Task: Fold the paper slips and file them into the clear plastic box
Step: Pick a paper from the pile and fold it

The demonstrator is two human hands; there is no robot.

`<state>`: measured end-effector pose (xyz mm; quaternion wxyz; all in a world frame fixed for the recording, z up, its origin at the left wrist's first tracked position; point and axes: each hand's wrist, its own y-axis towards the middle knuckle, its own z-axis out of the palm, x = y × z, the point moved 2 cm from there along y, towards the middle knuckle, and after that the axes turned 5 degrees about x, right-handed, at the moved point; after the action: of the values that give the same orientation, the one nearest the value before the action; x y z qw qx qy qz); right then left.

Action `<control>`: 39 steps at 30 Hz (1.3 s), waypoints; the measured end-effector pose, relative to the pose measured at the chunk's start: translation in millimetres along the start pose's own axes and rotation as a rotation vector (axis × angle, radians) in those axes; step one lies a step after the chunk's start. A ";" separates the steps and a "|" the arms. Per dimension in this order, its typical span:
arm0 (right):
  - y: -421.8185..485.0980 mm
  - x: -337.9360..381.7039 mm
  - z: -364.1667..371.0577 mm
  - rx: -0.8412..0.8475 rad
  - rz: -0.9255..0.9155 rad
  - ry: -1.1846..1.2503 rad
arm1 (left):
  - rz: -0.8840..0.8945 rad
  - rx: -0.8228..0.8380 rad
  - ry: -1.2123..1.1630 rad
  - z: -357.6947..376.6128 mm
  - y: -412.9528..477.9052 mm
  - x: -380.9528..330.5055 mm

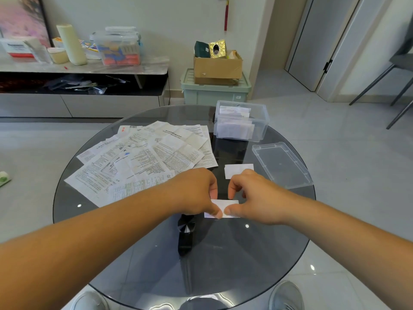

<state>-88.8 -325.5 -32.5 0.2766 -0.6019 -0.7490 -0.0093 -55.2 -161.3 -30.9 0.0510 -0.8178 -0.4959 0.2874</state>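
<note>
Left hand (196, 191): fingers curled, back of hand up. Thumb and forefinger pinching the left part of the slip (224, 206) at its near edge. Forearm entering from lower left.

Right hand (251, 195): fingers curled. Thumb tip pressed on the near edge of the slip, almost touching the left thumb; forefinger arched over the far edge. Forearm entering from lower right.

Slip: small, white, rectangular, long side across the view, held between both hands over the middle of the tabletop (223, 260). Resting on the glass or lifted just off it: cannot tell.

Second slip (238, 170): white, folded, flat on the glass just beyond the right hand, not touching it.

Lid (282, 164): clear, lying flat at the right edge of the tabletop, right of the second slip.

Box (241, 125): clear plastic, open, upright at the far right of the tabletop, beyond the lid. Holds several white filed slips (234, 128) standing on edge.

Sheets (143, 157): printed, creased, unfolded, overlapping in a loose spread across the far left part of the tabletop. Nearest edge just beside the left hand.

Tabletop: round, dark tinted glass. Black base (185, 233) visible through it, below the hands. Grey shoes (287, 294) at the near edge, on a pale tiled floor (335, 153).

Beyond the tabletop: green bin (214, 92) with a carton (218, 67) on top, against the wall. Low cabinet (85, 68) at left, carrying containers. Chair (400, 70) at far right.
</note>
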 end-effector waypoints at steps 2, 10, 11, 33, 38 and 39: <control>-1.8 -2.4 -0.3 -0.018 -0.045 0.033 | 0.022 -0.019 0.006 -0.1 -0.5 -1.5; 0.0 -8.9 0.5 0.056 -0.088 0.118 | 0.123 -0.012 0.000 4.2 0.3 -1.4; 0.3 -9.7 -1.0 0.052 -0.096 0.125 | 0.146 -0.012 -0.008 2.9 1.1 -2.3; 59.9 -61.3 -47.2 -0.233 -0.077 -0.229 | 0.092 -0.168 -0.033 -16.6 79.1 -10.1; 55.2 -59.6 -38.3 -0.230 -0.173 -0.176 | 0.176 -0.139 0.020 -10.8 68.1 -3.1; 54.3 -59.9 -36.5 -0.230 -0.187 -0.185 | 0.182 -0.147 0.021 -9.5 67.2 -1.7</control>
<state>-17.5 -376.9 -44.4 0.1338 -0.5554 -0.8181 -0.0652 1.8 -194.6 -47.1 -0.0302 -0.8640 -0.4388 0.2451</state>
